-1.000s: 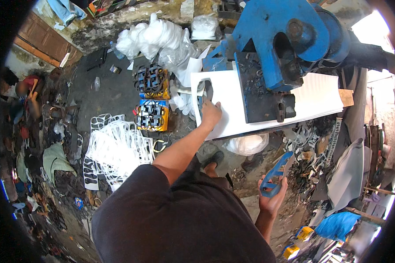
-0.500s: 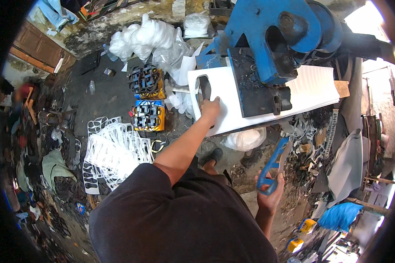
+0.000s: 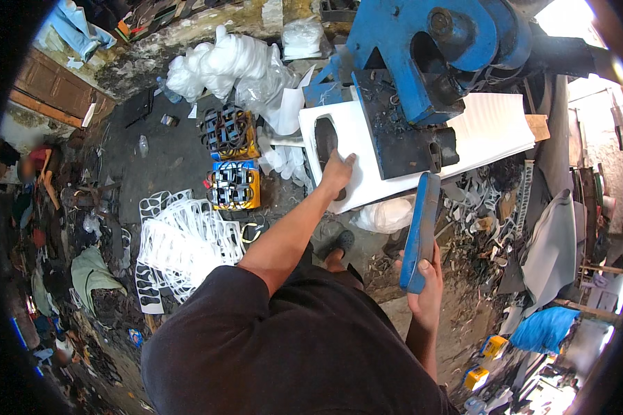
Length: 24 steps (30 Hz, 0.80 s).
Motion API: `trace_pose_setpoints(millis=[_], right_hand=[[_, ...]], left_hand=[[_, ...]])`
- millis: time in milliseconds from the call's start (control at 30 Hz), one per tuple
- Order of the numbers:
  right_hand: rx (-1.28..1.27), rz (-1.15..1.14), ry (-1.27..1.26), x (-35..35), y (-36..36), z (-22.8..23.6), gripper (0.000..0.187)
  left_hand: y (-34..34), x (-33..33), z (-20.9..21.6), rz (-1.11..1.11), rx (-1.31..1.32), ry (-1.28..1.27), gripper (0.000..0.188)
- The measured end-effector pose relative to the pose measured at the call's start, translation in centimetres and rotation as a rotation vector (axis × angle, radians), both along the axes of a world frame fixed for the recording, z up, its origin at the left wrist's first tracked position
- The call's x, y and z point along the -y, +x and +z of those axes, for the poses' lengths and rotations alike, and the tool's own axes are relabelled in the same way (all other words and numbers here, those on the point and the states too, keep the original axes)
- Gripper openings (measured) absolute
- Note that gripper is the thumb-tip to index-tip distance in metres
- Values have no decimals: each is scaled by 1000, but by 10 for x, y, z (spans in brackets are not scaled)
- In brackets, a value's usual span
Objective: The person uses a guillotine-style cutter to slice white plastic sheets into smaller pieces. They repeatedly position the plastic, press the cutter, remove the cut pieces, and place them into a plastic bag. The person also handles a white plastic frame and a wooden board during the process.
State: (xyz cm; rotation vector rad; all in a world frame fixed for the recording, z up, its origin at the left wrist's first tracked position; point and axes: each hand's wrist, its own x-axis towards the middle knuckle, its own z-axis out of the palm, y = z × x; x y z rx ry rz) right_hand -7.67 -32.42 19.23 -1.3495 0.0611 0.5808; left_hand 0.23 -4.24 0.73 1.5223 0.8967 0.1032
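Observation:
My left hand (image 3: 336,174) is at the sole-shaped hole (image 3: 326,142) in a stack of white foam sheets (image 3: 362,188). Its fingers reach into the hole and the thumb lies on top, so it grips the hole's right edge; the fingertips are partly hidden. The sheets lie beneath the black plate (image 3: 394,131) of a blue press (image 3: 394,52). My right hand (image 3: 426,294) holds a blue sole-shaped cutting die (image 3: 419,232) by its lower end. The die stands tilted, nearly edge-on, in front of the table's near edge.
White cut-out sheet scraps (image 3: 187,242) are piled on the floor at left. Beside them stand yellow-blue boxes (image 3: 235,185) with dark straps on top. White plastic bags (image 3: 218,66) sit behind. Foam scraps (image 3: 488,214) litter the ground at right, near a grey sheet (image 3: 550,242).
My right hand has raised the die and turned it from open-frame view to edge-on. The white sheet has shifted slightly right under the press, with my left hand at its hole.

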Motion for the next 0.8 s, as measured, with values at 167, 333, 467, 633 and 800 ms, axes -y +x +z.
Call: trace_pose_setpoints(millis=[167, 333, 467, 633, 800], right_hand=[[-41, -43, 19, -7, -2, -1, 79], [68, 55, -47, -7, 2, -3, 77], [304, 162, -240, -26, 15, -5, 77], [643, 379, -469, -87, 49, -30, 76], [859, 373, -661, -152, 76, -107, 76]], left_hand=[[-5, -7, 39, -91, -38, -56, 56], [0, 1, -3, 102, 66, -140, 43], [-6, -10, -6, 128, 127, -329, 35], [-31, -29, 6, 240, 166, -543, 26], [-37, -45, 7, 75, 48, -547, 48]])
